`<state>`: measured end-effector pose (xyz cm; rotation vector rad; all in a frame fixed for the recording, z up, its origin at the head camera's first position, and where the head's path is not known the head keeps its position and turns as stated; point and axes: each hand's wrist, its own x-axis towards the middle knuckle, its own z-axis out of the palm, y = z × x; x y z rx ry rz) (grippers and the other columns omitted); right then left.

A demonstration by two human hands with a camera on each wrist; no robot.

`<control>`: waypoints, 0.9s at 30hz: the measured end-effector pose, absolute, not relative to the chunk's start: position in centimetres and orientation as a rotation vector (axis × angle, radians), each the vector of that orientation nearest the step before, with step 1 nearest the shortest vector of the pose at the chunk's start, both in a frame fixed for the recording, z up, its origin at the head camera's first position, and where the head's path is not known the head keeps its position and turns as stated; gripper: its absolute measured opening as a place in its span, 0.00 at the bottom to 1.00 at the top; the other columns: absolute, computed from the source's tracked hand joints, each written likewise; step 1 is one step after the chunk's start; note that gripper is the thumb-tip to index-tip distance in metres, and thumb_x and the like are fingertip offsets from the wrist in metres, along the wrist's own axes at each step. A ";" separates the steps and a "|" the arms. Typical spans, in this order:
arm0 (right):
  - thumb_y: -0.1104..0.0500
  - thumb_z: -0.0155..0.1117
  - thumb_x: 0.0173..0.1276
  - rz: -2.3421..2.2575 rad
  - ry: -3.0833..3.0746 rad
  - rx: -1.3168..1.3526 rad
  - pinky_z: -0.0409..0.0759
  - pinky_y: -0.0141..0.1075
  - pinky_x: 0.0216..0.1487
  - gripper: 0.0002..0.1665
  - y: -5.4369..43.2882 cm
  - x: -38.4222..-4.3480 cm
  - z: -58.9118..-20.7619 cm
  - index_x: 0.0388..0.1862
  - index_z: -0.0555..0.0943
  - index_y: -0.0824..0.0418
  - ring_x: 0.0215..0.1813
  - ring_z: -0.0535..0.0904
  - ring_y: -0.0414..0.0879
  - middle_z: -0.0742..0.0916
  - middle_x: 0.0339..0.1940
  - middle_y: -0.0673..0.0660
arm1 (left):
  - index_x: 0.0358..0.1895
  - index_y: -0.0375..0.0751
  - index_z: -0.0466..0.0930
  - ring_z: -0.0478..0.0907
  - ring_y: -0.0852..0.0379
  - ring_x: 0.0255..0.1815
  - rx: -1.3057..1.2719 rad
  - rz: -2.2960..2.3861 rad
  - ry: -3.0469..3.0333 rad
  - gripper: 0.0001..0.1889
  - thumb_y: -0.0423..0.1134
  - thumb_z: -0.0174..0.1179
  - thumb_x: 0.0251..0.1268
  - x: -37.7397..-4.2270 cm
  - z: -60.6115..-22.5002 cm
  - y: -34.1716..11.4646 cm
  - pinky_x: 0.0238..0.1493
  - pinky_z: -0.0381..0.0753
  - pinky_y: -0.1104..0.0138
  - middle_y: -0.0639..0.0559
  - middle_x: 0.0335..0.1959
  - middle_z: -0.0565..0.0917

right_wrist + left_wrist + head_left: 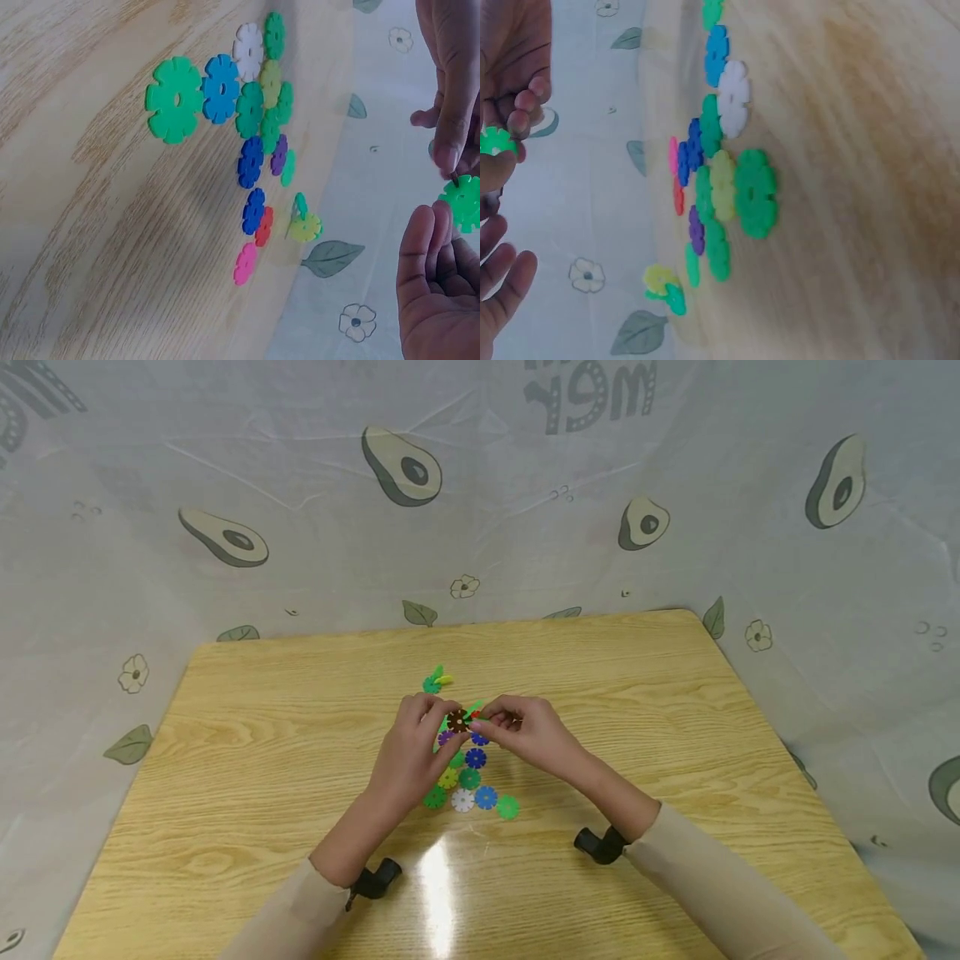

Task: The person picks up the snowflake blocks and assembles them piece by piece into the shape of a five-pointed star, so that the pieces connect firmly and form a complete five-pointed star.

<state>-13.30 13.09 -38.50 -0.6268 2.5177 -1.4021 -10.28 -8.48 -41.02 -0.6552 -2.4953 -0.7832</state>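
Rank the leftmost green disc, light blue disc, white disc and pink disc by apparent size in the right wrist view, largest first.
1. Leftmost green disc
2. Light blue disc
3. White disc
4. Pink disc
Nearness to the camera may explain this; true sizes could match.

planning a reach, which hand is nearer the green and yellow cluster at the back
Left. The left hand is just in front of the cluster; the right hand is farther off, to its right.

Perhaps a room at home: a wood-grain table point(285, 702) stands before a hanging avocado-print sheet point(517, 527).
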 end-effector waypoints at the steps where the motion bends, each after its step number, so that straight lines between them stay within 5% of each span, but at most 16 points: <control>1: 0.51 0.66 0.78 -1.402 2.518 -0.628 0.84 0.34 0.40 0.13 13.2 -13.4 -38.5 0.50 0.88 0.58 0.38 0.85 0.49 0.90 0.40 0.55 | 0.56 0.38 0.82 0.73 0.49 0.46 -0.650 -0.783 -2.492 0.19 0.39 0.74 0.65 -10.5 -41.0 -8.6 0.33 0.81 0.65 0.45 0.45 0.79; 6: 0.52 0.61 0.81 -1.324 2.605 -0.605 0.84 0.37 0.41 0.16 14.5 -14.4 -39.4 0.56 0.85 0.61 0.43 0.85 0.50 0.90 0.45 0.58 | 0.55 0.38 0.84 0.71 0.46 0.47 -0.560 -0.875 -2.587 0.17 0.39 0.73 0.67 -12.7 -40.5 -9.4 0.36 0.80 0.61 0.42 0.46 0.79; 14: 0.58 0.66 0.77 -0.924 2.664 -0.642 0.83 0.45 0.52 0.24 16.3 -16.7 -43.8 0.66 0.78 0.68 0.50 0.79 0.53 0.83 0.52 0.66 | 0.54 0.36 0.85 0.73 0.44 0.51 -0.489 -0.834 -2.928 0.14 0.41 0.67 0.73 -18.5 -40.8 -9.1 0.48 0.82 0.56 0.41 0.49 0.83; 19: 0.57 0.68 0.76 -0.865 2.686 -0.704 0.76 0.39 0.46 0.28 16.3 -17.6 -45.5 0.71 0.76 0.65 0.43 0.72 0.48 0.80 0.50 0.62 | 0.53 0.38 0.85 0.72 0.45 0.51 -0.506 -0.650 -3.066 0.14 0.42 0.68 0.72 -21.0 -41.4 -7.8 0.45 0.86 0.57 0.42 0.50 0.83; 27: 0.58 0.72 0.73 -0.933 2.704 -0.780 0.70 0.33 0.40 0.23 15.7 -18.5 -46.2 0.63 0.82 0.63 0.39 0.68 0.44 0.79 0.44 0.62 | 0.43 0.38 0.85 0.74 0.46 0.51 -0.516 -0.431 -3.207 0.12 0.45 0.68 0.73 -23.6 -42.5 -6.1 0.46 0.86 0.57 0.44 0.44 0.84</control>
